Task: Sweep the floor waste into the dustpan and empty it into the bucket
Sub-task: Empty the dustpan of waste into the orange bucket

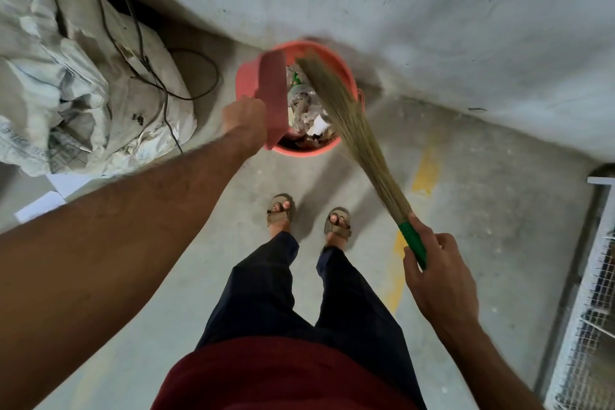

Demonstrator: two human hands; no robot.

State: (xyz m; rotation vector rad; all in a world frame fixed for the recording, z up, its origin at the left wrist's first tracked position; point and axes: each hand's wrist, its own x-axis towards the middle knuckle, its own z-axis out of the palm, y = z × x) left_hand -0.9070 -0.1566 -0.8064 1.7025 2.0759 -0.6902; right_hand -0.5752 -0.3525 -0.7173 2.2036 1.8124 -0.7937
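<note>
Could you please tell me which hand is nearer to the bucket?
Left. The left hand holds the dustpan at the bucket rim; the right hand grips the broom handle, well back from it.

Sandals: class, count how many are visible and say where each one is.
2. One sandal is on the person's left foot, the other sandal on the right, both on the concrete floor just short of the bucket. None looks hidden.
</note>
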